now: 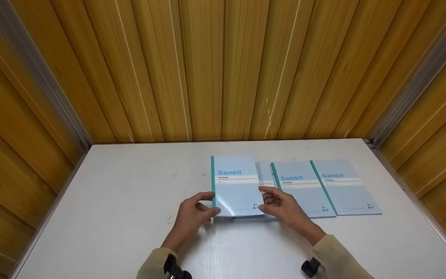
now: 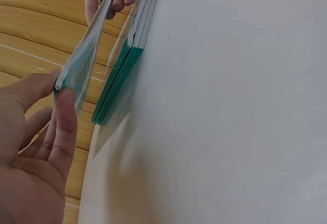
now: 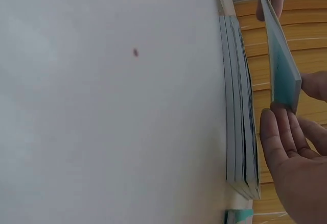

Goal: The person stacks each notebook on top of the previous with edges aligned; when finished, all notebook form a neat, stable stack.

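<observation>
A light blue Gambit notebook (image 1: 235, 193) with a green spine is held raised over the table between both hands. My left hand (image 1: 192, 212) pinches its spine edge between thumb and fingers. On the opposite edge, my right hand (image 1: 285, 207) grips the notebook with its thumb on the cover and fingers behind. Under it lie more stacked notebooks (image 2: 120, 81), mostly hidden in the head view; the left wrist view shows their green spines. A gap separates the held notebook (image 3: 286, 76) from that stack in the right wrist view.
Right of the hands, a Gambit notebook (image 1: 300, 199) lies beside another one (image 1: 349, 193), their edges close together on the white table (image 1: 130, 193). Wood-patterned panels (image 1: 203, 77) rise behind the table and at both sides. Black wrist devices (image 1: 311, 267) sit by the sleeves.
</observation>
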The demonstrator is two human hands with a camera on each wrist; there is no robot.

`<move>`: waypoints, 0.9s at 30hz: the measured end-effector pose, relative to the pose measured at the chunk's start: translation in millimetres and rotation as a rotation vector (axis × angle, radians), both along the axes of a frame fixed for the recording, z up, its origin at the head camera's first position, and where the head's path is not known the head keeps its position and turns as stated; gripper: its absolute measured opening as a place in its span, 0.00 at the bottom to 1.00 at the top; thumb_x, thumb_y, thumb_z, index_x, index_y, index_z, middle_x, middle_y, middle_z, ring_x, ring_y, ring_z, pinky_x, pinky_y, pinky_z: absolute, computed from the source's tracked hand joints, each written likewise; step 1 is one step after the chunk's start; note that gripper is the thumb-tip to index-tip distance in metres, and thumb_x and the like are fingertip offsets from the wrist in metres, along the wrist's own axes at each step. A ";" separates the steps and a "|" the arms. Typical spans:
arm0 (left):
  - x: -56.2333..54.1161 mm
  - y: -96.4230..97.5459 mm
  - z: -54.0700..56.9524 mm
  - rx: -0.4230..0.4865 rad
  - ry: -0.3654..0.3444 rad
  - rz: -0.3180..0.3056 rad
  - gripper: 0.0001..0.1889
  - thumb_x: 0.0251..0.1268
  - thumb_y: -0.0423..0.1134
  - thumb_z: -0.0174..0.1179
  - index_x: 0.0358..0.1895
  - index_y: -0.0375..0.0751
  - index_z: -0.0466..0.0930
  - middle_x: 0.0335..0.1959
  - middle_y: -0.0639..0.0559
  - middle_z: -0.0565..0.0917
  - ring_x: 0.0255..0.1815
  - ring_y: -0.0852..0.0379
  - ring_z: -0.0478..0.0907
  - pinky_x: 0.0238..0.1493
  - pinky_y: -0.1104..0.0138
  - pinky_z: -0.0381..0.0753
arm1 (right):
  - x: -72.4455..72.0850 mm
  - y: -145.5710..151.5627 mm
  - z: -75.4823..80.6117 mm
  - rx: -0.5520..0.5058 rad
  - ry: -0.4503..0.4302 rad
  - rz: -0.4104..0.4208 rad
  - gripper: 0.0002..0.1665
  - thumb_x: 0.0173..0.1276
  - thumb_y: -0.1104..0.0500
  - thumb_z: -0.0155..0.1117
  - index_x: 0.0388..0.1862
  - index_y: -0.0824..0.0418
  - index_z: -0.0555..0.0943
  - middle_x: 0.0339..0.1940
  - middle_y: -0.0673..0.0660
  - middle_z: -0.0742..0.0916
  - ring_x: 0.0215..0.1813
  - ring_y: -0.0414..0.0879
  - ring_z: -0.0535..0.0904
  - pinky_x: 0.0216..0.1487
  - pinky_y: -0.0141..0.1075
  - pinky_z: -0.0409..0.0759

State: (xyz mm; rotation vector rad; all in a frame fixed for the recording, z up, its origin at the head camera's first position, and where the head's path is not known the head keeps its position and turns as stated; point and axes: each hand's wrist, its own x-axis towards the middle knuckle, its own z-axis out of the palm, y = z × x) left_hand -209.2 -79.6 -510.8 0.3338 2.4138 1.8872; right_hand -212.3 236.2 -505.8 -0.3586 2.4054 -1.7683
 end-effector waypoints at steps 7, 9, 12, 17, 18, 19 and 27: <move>-0.7 14.2 -2.6 -0.031 -0.017 -0.015 0.24 0.66 0.32 0.74 0.65 0.38 0.83 0.57 0.46 0.86 0.36 0.55 0.84 0.35 0.67 0.85 | 2.2 14.2 0.2 0.081 0.040 -0.020 0.36 0.71 0.60 0.76 0.75 0.65 0.76 0.55 0.61 0.82 0.56 0.53 0.80 0.57 0.31 0.80; -0.2 18.5 -2.7 -0.037 -0.020 -0.013 0.24 0.67 0.31 0.73 0.65 0.38 0.82 0.57 0.47 0.85 0.37 0.55 0.84 0.36 0.67 0.85 | 2.7 17.6 0.0 0.088 0.043 -0.027 0.35 0.71 0.60 0.76 0.74 0.66 0.76 0.55 0.61 0.82 0.55 0.53 0.80 0.57 0.31 0.79; 0.3 25.5 -3.1 -0.044 -0.014 -0.018 0.25 0.67 0.30 0.72 0.67 0.37 0.81 0.58 0.47 0.86 0.38 0.56 0.83 0.36 0.67 0.85 | 4.0 22.8 -0.7 0.094 0.049 -0.041 0.34 0.71 0.61 0.75 0.73 0.67 0.76 0.54 0.61 0.83 0.54 0.52 0.81 0.56 0.31 0.80; 0.0 35.6 -1.7 -0.071 -0.012 -0.027 0.25 0.68 0.31 0.72 0.68 0.38 0.80 0.59 0.48 0.85 0.39 0.56 0.82 0.37 0.68 0.85 | 6.7 29.2 -2.4 0.112 0.075 -0.062 0.33 0.72 0.63 0.74 0.72 0.70 0.76 0.54 0.61 0.83 0.53 0.51 0.81 0.55 0.32 0.80; -0.4 37.5 -1.5 -0.071 -0.011 -0.032 0.25 0.68 0.30 0.71 0.68 0.37 0.80 0.59 0.48 0.85 0.39 0.56 0.82 0.36 0.67 0.85 | 7.4 30.3 -2.8 0.117 0.078 -0.070 0.32 0.72 0.63 0.74 0.72 0.70 0.76 0.54 0.61 0.84 0.53 0.51 0.81 0.54 0.32 0.80; -0.9 39.2 -1.3 -0.076 -0.012 -0.036 0.25 0.69 0.30 0.71 0.68 0.37 0.80 0.59 0.48 0.85 0.39 0.56 0.82 0.36 0.67 0.85 | 7.8 31.4 -3.3 0.124 0.079 -0.075 0.32 0.72 0.63 0.73 0.72 0.70 0.76 0.54 0.60 0.84 0.53 0.50 0.80 0.54 0.32 0.81; -0.9 48.6 -3.4 -0.083 -0.023 -0.052 0.24 0.69 0.29 0.69 0.67 0.38 0.81 0.59 0.48 0.85 0.35 0.56 0.83 0.34 0.67 0.85 | 8.5 36.0 -5.4 0.179 0.056 -0.131 0.31 0.71 0.64 0.74 0.71 0.67 0.78 0.51 0.58 0.84 0.50 0.50 0.80 0.51 0.31 0.81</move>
